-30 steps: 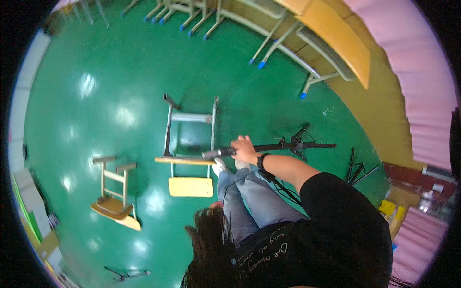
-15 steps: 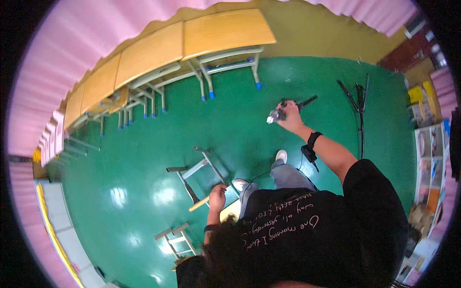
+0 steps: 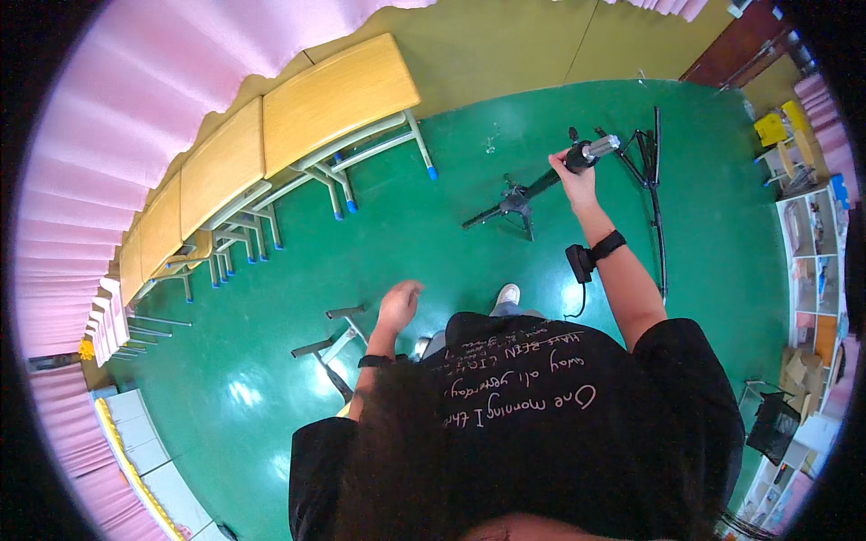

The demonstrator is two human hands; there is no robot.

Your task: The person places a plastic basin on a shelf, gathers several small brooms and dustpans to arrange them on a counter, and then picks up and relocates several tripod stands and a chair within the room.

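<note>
My right hand [image 3: 577, 180] is wrapped round the upper pole of a black tripod stand [image 3: 541, 186]. The silver top end of the stand leans toward the right, past my fingers. Its short black legs spread out to the left over the green floor; whether they touch it I cannot tell. My left hand [image 3: 397, 307] hangs over the floor with loosely bent fingers and nothing visible in it. Just below and left of that hand is a chair [image 3: 336, 346] with a pale metal frame and dark feet, partly hidden by my forearm.
A second black tripod stand [image 3: 654, 180] rises to the right of my right hand. Wooden desks [image 3: 338, 99] line the wall at the far left, before pink curtains [image 3: 153, 108]. White shelves [image 3: 807, 270] with boxes stand along the right side.
My right hand has moved right with the tripod stand, whose silver end now points right instead of left. My left hand has come away from the chair and moved up.
</note>
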